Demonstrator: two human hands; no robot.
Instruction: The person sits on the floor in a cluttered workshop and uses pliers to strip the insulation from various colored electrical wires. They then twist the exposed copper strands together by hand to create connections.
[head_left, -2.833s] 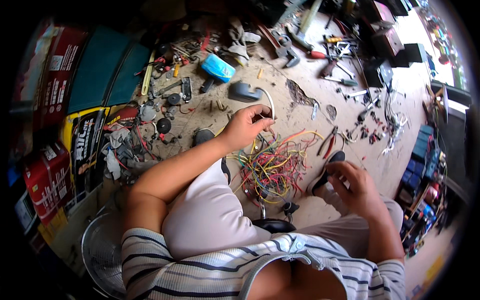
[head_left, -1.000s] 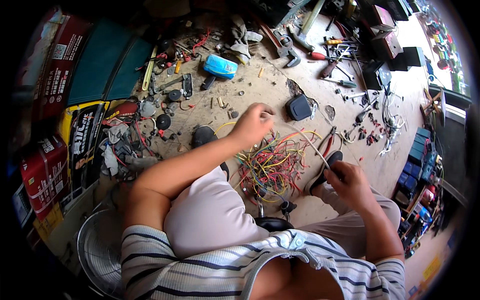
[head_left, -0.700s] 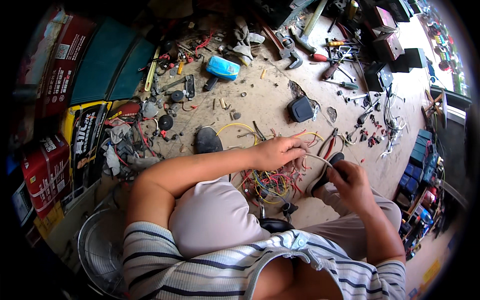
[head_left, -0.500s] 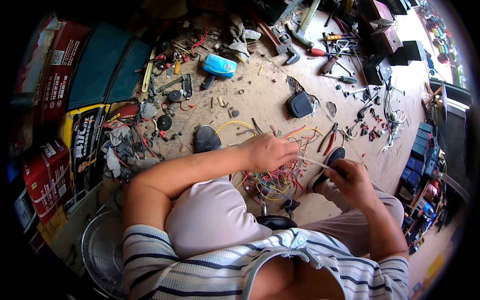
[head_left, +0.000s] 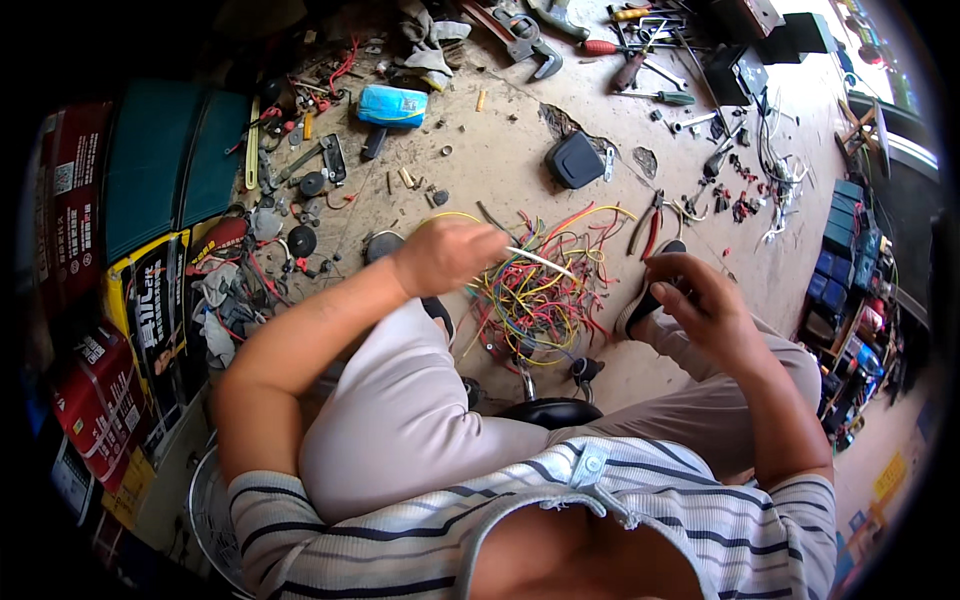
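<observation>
My left hand (head_left: 455,258), slightly blurred, is closed on one end of a white wire (head_left: 543,263). The wire's other end sticks out freely to the right, over a tangled heap of red, yellow, green and blue wires (head_left: 545,300) on the floor. My right hand (head_left: 703,300) hovers right of the heap, above my shoe. Its fingers are loosely bent, the thumb stands apart from them, and no held thing shows. Red-handled pliers (head_left: 650,228) lie on the floor just beyond it.
Beyond the heap lie a black case (head_left: 575,160), a blue packet (head_left: 393,106), an adjustable wrench (head_left: 535,45) and several screwdrivers. Boxes (head_left: 95,390) stand at the left, with scrap parts beside them. Batteries (head_left: 835,260) line the right side. A black round seat (head_left: 548,413) is between my legs.
My left hand has swung left with the white wire. My right hand has let go of the wire's other end, and its fingers have loosened. The view has shifted too.
</observation>
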